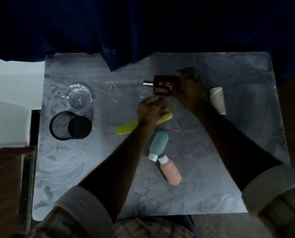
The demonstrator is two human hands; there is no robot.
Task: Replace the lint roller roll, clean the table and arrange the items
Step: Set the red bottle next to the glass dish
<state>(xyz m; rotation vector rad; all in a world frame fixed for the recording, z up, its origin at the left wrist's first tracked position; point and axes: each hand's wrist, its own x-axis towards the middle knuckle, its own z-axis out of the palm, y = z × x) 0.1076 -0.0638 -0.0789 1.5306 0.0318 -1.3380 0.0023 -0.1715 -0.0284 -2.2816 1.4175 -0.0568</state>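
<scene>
The lint roller (218,98) lies near the table's (212,186) right edge, just beside the right forearm. The right hand (189,86) grips a dark red perfume bottle (165,85) toward the far edge. The left hand (151,110) lies over a yellow comb (126,128), fingers bent; whether it grips it, I cannot tell. The grey table is smudged, with a dark blue curtain (143,23) behind.

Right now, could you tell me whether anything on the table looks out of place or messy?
Yes: a tangle of lint lies loose on the table, and the teal bottle and pink bottle lie on their sides, caps touching.
</scene>
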